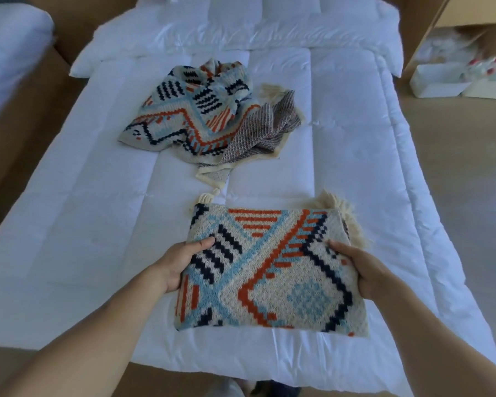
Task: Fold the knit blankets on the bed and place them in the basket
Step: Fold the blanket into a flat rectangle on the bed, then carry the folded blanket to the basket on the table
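Both forearms reach in from the near edge over the foot of the bed, elbows wide, palms turned inward toward each other. The bed [83,224] fills most of the view under a white quilted cover.

Up the middle of the bed, toward its head end, lies the crumpled blanket [195,116], not yet folded. A grey striped cloth [269,127] lies against its right side; I cannot tell whether that is its underside or a separate piece.

At the foot of the bed is the folded blanket [269,276], a thick patterned rectangle. Whether it rests on the cover or is just lifted off it is unclear.

The left hand [181,265] grips its left edge and the right hand [364,270] its right edge. On each, the fingers are clamped on the knit, thumb on top, the rest tucked underneath out of sight.

Cream tassels [334,202] stick out at its far corners.

Off the bed's right side stand a cardboard box [455,12] and white tubs [438,81]. No basket is in view.

I judge the knit to be soft, light and floppy, not slippery or fragile. It will likely sag in the middle and let its layers slide apart, so gripping both short edges through all the layers looks right.
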{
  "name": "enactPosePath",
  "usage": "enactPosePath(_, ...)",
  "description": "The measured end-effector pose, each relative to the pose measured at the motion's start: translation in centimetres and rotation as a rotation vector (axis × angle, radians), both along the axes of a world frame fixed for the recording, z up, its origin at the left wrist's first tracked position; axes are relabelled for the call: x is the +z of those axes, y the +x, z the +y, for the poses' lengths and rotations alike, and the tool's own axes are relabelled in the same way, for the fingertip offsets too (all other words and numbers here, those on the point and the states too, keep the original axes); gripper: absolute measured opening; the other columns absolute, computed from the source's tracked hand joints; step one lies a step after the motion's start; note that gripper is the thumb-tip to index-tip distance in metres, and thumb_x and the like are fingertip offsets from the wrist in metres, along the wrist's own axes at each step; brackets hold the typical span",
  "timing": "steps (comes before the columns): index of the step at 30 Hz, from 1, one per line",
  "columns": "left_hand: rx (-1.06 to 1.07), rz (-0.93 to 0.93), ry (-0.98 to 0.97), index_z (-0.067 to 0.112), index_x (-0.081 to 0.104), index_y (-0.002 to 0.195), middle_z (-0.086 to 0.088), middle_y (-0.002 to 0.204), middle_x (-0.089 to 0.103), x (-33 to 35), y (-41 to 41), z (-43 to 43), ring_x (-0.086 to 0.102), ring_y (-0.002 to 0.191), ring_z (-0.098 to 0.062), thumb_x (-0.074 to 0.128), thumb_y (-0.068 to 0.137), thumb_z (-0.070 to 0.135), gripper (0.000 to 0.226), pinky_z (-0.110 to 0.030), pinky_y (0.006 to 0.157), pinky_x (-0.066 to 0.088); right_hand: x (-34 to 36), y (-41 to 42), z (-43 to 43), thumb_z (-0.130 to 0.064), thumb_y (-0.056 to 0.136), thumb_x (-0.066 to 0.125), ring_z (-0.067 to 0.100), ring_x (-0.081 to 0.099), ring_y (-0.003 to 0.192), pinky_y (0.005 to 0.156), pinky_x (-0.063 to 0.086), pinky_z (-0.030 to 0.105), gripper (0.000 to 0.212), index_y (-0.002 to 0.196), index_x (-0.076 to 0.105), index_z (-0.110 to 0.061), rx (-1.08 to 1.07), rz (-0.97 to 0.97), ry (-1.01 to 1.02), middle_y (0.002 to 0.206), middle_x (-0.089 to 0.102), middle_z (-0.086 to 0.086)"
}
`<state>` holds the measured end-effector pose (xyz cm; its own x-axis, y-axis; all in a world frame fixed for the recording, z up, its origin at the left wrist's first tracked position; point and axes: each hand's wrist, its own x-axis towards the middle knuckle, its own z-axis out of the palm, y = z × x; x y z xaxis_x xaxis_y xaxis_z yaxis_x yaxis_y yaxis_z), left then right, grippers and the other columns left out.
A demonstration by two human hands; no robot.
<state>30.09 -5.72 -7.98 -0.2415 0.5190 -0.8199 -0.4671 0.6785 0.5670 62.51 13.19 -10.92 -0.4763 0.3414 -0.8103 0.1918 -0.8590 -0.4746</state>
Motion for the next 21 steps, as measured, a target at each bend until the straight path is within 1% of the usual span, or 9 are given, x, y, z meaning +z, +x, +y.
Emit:
enactPosePath(3,-0.037,0.022,0.024,0.005,0.058,0.124,-0.025,0.111,0.069,3.5,0.2,1.1,0.066,0.103,-0.043,0.077,0.073,0.031,0.060,-0.056,0.097,0.048,3.7,0.6,-0.2,-0.026,0.076,0.074,0.038,0.069,0.083,0.072,0.059,0.050,0.063,0.128,0.051,0.000,-0.041,-0.024,0.081,0.097,0.069,0.022)
enactPosePath(7,-0.100,0.030,0.084,0.005,0.057,0.126,-0.025,0.113,0.068,8.2,0.2,3.2,0.065,0.104,-0.043,0.074,0.075,0.032,0.060,-0.055,0.095,0.049,8.4,1.8,-0.4,-0.023,0.069,0.079,0.039,0.071,0.080,0.067,0.059,0.048,0.072,0.129,0.050,0.004,-0.173,-0.062,0.213,0.103,0.070,0.026)
enactPosePath(10,-0.170,0.025,0.130,0.004,0.057,0.125,-0.025,0.112,0.068,11.8,0.7,4.9,0.067,0.099,-0.041,0.072,0.076,0.031,0.058,-0.049,0.087,0.054,12.1,3.1,-1.0,-0.027,0.070,0.078,0.040,0.068,0.090,0.074,0.059,0.051,0.070,0.128,0.053,0.006,-0.216,-0.069,0.228,0.115,0.067,0.028)
enactPosePath(11,-0.197,0.020,0.145,0.004,0.057,0.125,-0.025,0.113,0.068,12.9,0.8,5.4,0.067,0.099,-0.040,0.071,0.077,0.031,0.057,-0.048,0.086,0.055,13.4,3.6,-1.4,-0.028,0.071,0.077,0.040,0.068,0.091,0.076,0.059,0.051,0.067,0.125,0.056,0.004,-0.220,-0.065,0.223,0.115,0.067,0.027)
enactPosePath(12,-0.224,0.014,0.159,0.004,0.057,0.126,-0.025,0.114,0.068,13.9,0.9,5.8,0.066,0.101,-0.040,0.071,0.078,0.031,0.057,-0.048,0.087,0.054,14.8,4.1,-1.7,-0.029,0.073,0.074,0.038,0.068,0.089,0.076,0.059,0.050,0.060,0.122,0.058,0.002,-0.227,-0.048,0.223,0.112,0.068,0.024)
enactPosePath(14,-0.278,0.006,0.178,0.004,0.058,0.127,-0.025,0.118,0.066,15.7,1.0,6.7,0.062,0.109,-0.043,0.071,0.077,0.033,0.059,-0.053,0.095,0.050,17.1,4.9,-2.4,-0.028,0.076,0.071,0.035,0.069,0.081,0.074,0.060,0.048,0.049,0.116,0.060,-0.004,-0.259,-0.013,0.242,0.099,0.072,0.019)
enactPosePath(16,-0.340,0.006,0.189,0.003,0.058,0.127,-0.026,0.121,0.064,17.2,1.2,7.7,0.060,0.113,-0.043,0.071,0.076,0.035,0.061,-0.055,0.100,0.046,18.8,5.7,-3.0,-0.027,0.075,0.071,0.033,0.069,0.075,0.072,0.060,0.048,0.049,0.117,0.058,-0.005,-0.319,-0.022,0.283,0.090,0.071,0.016)
enactPosePath(18,-0.393,0.012,0.201,0.001,0.059,0.126,-0.026,0.121,0.064,18.5,1.8,8.9,0.059,0.113,-0.044,0.071,0.076,0.035,0.061,-0.056,0.100,0.045,20.1,6.5,-3.8,-0.026,0.075,0.073,0.033,0.069,0.074,0.068,0.060,0.047,0.054,0.120,0.056,-0.004,-0.384,-0.033,0.329,0.089,0.071,0.016)
enactPosePath(21,-0.478,0.025,0.233,0.001,0.058,0.126,-0.027,0.123,0.063,20.4,3.1,10.9,0.056,0.118,-0.047,0.072,0.075,0.033,0.062,-0.060,0.102,0.043,21.8,7.9,-5.0,-0.024,0.073,0.074,0.035,0.068,0.081,0.072,0.059,0.050,0.058,0.125,0.052,-0.007,-0.460,-0.040,0.391,0.094,0.070,0.017)
